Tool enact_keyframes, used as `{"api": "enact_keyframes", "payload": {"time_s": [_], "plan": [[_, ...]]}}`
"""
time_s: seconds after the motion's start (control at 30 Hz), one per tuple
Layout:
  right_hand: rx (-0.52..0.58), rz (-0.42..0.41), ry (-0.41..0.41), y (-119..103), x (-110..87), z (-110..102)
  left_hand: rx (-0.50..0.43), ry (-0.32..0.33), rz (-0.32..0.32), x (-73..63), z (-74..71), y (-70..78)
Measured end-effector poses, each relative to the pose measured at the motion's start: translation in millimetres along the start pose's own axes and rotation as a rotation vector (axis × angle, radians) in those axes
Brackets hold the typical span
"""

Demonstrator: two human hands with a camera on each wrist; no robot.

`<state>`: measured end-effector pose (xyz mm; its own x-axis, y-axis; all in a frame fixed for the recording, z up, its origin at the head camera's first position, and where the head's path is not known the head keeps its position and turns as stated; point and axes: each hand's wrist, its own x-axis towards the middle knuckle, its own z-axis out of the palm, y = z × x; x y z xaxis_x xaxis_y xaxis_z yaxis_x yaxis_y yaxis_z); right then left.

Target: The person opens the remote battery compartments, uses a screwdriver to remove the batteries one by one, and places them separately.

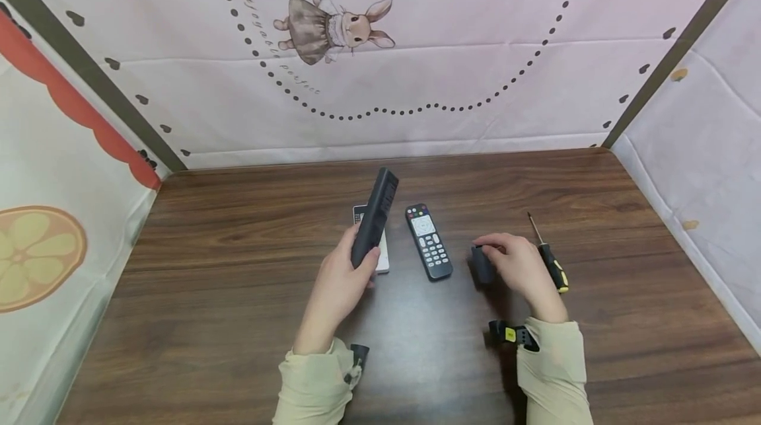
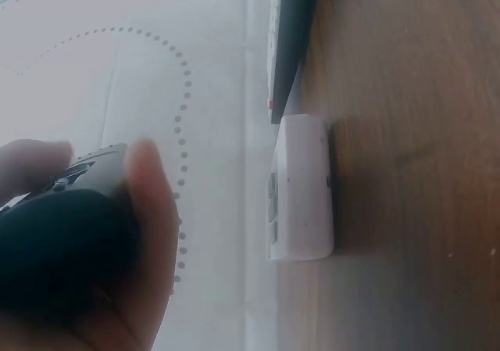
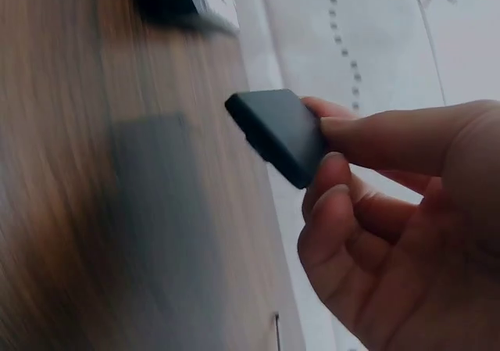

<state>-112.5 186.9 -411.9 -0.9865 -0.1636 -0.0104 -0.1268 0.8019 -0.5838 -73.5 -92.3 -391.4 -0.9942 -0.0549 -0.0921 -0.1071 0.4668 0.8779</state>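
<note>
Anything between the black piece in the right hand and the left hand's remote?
Just the white-buttoned remote, flat on the table between; nothing visible blocks the air between black piece and held remote.

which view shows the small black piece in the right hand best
The right wrist view: the small black piece appears large, pinched by the right hand. Head shows it small; left wrist doesn't.
</note>
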Motion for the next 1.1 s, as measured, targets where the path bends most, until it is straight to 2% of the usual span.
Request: {"api": "enact_keyframes", "payload": {"time_s": [0.2, 0.4, 0.67, 0.97, 1.1], "plan": [[-0.027, 0.024, -0.009, 18.0, -3.5, -8.2, 0.01, -0.005, 0.029, 1.5, 3.9, -2.8], [-0.033, 0.083, -0.061, 29.2, -6.1, -13.8, -0.005, -0.022, 0.026, 2.2, 7.0, -2.2], [-0.058, 0.11, -0.079, 36.2, -5.7, -14.6, -0.014, -0.033, 0.014, 1.6, 9.8, 0.0], [-0.06, 0.194, -0.089, 35.6, -5.8, -19.4, -0.006, -0.035, 0.002, 1.3, 9.8, 1.1], [-0.061, 0.187, -0.055, 35.5, -8.0, -23.5, -0.005, -0.034, 0.0, 1.7, 9.8, 0.7]]}}
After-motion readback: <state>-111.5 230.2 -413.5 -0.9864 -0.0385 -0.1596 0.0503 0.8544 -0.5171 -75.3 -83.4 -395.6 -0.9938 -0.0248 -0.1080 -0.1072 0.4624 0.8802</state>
